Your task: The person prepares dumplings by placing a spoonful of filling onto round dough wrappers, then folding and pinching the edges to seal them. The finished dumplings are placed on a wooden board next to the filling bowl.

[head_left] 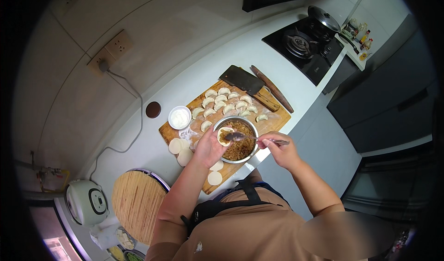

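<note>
Your left hand (209, 146) is cupped under a thin, round, pale wrapper (225, 135) that lies open on your fingers, just over the near rim of the bowl (252, 123). Your right hand (282, 151) is closed on the slim handle of a metal spoon (237, 135), whose tip, loaded with dark filling, rests on the middle of the wrapper. The bowl is shiny steel, round, and heaped with a brown, shredded, moist-looking filling (240, 143).

The bowl stands on a long wooden board (277, 122) on the white, smooth bench (231, 62). Behind the bowl on the board are rows of folded dumplings (225, 101), pale half-moons with pinched edges. To the left sits a small round white dish (179, 117), and beside it flat round wrappers in a stack (178, 147), with flour dusting the wood. At the far end of the board lie a broad dark cleaver (243, 80) with a wooden grip and a long tapered wooden rolling pin (272, 88). A round mat of fine bamboo slats (136, 198) sits on the bench to your left, near a white rice cooker (85, 202). A black glass hob (305, 46) lies beyond.
</note>
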Motion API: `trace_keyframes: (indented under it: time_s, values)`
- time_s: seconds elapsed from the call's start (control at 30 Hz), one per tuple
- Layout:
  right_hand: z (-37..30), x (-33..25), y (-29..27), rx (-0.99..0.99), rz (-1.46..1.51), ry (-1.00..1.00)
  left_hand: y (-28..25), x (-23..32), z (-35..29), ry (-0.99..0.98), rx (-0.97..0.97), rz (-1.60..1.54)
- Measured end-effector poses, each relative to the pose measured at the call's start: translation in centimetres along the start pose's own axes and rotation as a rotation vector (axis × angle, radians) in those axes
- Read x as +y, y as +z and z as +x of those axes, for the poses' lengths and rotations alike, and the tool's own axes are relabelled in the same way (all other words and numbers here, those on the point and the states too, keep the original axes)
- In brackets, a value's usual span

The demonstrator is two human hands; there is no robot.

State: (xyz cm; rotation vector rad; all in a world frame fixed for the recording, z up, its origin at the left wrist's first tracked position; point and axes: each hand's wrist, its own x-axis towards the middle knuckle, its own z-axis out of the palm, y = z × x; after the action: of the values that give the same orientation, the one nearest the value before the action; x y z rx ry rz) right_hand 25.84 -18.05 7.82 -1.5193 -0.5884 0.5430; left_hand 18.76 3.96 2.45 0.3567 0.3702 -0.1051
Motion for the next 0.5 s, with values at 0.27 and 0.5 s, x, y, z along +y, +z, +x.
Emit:
trace_keyframes:
  time_s: [0.27,0.5]
  values:
    - [0.32,0.16,0.82,-0.066,-0.269,-0.107,0.38,-0.27,-0.1,-0.028,0.003,0.029]
    - [0.37,0.69,0.72,-0.008,-0.154,-0.021,0.21,-0.19,-0.28,-0.065,0.03,0.118]
